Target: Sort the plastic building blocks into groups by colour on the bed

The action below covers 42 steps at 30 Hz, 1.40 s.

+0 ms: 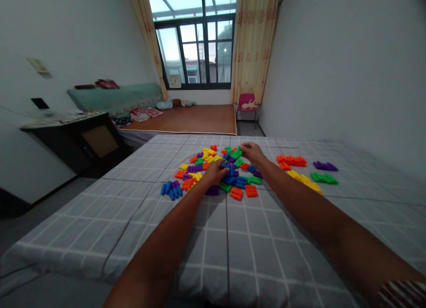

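Observation:
Many coloured plastic pieces lie in a loose heap on the grey checked cloth (253, 237). My left hand (215, 172) is at the middle of the heap, its fingers closed against a blue piece (230, 169). At the heap's back right, my right hand (252, 152) pinches a green piece (237, 152). Apart on the right lie orange pieces (291, 160), yellow pieces (304, 180), purple pieces (325, 166) and green pieces (324, 178). Two orange pieces (251, 191) sit at the heap's front edge, and blue pieces (171, 190) at its left.
Beyond the cloth stands a low bed (196, 118) with clothes on its left side. A pink chair (246, 102) is at the back right, a dark cabinet (89, 139) on the left. White walls flank both sides.

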Available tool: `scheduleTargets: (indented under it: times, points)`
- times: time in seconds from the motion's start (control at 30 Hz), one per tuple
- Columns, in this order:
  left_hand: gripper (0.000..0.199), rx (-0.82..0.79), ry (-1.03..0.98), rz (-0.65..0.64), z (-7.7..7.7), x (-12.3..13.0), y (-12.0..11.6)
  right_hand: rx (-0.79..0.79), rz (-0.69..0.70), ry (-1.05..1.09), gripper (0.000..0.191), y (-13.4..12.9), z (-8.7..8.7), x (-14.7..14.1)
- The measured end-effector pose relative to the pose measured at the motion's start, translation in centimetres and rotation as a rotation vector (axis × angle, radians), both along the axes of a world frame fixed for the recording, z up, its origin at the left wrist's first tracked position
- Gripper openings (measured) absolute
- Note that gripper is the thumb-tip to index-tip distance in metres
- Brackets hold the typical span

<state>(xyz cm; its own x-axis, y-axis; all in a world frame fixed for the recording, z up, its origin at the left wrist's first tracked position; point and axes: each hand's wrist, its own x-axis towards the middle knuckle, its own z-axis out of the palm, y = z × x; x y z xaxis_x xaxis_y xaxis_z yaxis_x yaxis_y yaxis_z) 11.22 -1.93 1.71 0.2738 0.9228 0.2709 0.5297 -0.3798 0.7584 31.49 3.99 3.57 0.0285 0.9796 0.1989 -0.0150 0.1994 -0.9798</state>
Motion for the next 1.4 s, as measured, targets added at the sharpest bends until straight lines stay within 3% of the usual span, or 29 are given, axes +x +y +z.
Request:
scheduleTargets:
  times: [0.1,0.17,0.23,0.33,0.47,0.57,0.67,0.73,0.87,1.03,1.13,1.27,1.4]
  points:
    - [0.034,0.061,0.164,0.057,0.9,-1.6,0.2,-0.054,-0.035,-0.093,0.03,1.8,0.1,2.7]
    - [0.031,0.117,0.227,0.103,1.3,-2.6,0.4,-0.121,0.056,-0.311,0.026,3.0,-0.2,4.1]
    - [0.03,0.144,0.274,0.129,1.4,-3.4,0.5,-0.118,0.048,-0.579,0.022,4.3,-0.4,4.5]
    - [0.028,0.215,0.347,0.135,0.8,-4.0,0.7,0.005,-0.073,-0.964,0.016,6.1,-0.6,3.6]
    - [0.029,0.287,0.426,0.159,0.4,-4.5,0.7,0.062,-0.026,-1.227,0.029,7.5,-1.2,1.4]
    - [0.03,0.277,0.426,0.212,0.4,-5.4,1.0,0.037,0.07,-1.213,0.035,7.6,-1.4,1.0]
    - [0.03,0.239,0.361,0.298,0.4,-6.6,1.7,0.052,0.201,-1.092,0.033,7.7,-0.7,2.7]
    - [0.032,0.205,0.309,0.339,0.3,-7.2,2.1,0.045,0.164,-1.075,0.036,7.8,0.1,4.5]
    - [0.032,0.155,0.273,0.354,0.2,-6.8,2.1,0.018,0.065,-1.308,0.026,7.0,0.7,7.3]
    - [0.03,0.179,0.293,0.274,0.7,-5.7,1.4,0.053,0.113,-1.476,0.045,4.5,-0.7,6.4]
    - [0.03,0.166,0.328,0.259,1.0,-5.4,0.8,0.064,0.072,-1.494,0.041,3.5,-0.4,6.2]
    - [0.027,0.126,0.378,0.268,1.0,-5.3,0.3,0.096,-0.036,-1.294,0.032,2.4,1.3,8.9]
    - [0.029,0.122,0.434,0.242,0.7,-5.2,0.5,0.044,-0.094,-0.846,0.033,-0.1,2.8,15.1]
